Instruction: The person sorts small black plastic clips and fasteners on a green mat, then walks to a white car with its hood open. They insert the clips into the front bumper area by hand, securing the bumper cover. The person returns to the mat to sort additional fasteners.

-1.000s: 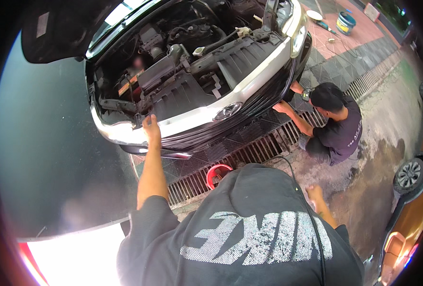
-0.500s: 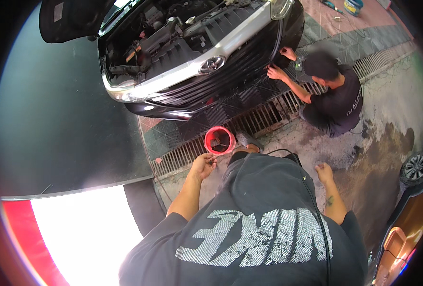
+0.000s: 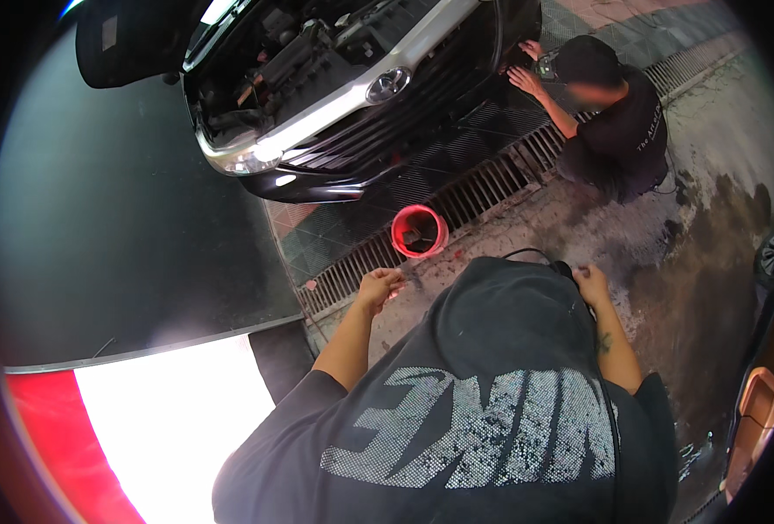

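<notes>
Across the top of the frame, the car [image 3: 334, 113] stands with its hood [image 3: 129, 39] raised and its engine bay [image 3: 308, 44] exposed; its grille [image 3: 365, 131] is in place. At upper right a co-worker [image 3: 627, 131] crouches, hands at the bumper corner, so work there looks unfinished. The drain grating [image 3: 509, 179] runs diagonally beneath. Mid-frame, the red bucket [image 3: 397, 234] sits upright at the grating's edge, holding a few dark pieces [image 3: 415, 237] too small to identify. Below-left of it hangs the left hand [image 3: 378, 286], fingers curled; right of centre, the right hand [image 3: 590, 284] is similarly bent. How closed each grip is, or whether it holds anything, I cannot tell.
</notes>
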Motion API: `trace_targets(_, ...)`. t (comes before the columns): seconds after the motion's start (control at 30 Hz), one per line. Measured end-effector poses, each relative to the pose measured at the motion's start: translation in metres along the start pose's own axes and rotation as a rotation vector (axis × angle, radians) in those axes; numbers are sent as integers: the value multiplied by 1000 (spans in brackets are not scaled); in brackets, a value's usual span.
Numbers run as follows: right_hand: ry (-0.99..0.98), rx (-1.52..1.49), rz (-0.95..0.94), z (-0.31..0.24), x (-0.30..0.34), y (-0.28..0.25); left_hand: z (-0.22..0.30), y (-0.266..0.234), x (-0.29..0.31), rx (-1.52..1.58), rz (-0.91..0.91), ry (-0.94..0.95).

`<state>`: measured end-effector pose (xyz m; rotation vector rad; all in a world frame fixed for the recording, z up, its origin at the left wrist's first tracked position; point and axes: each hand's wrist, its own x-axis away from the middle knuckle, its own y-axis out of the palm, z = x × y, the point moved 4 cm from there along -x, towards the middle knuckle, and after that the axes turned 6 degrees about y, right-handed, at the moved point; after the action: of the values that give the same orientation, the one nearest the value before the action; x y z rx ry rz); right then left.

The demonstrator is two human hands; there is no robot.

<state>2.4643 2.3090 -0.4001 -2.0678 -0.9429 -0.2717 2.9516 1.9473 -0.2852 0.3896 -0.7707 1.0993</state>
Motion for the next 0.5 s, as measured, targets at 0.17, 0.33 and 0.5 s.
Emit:
trace_targets(0.17,270,-173,-127,167,74,50,-58,-41,29,-45,-56,-39)
trace_targets(0.33,489,-237,-197,185,164,61,-128,-93,68,86,-5,-121)
trace_targets(0.5,206,-267,-159,231,165,89,-197,-136,66,189,-56,-132)
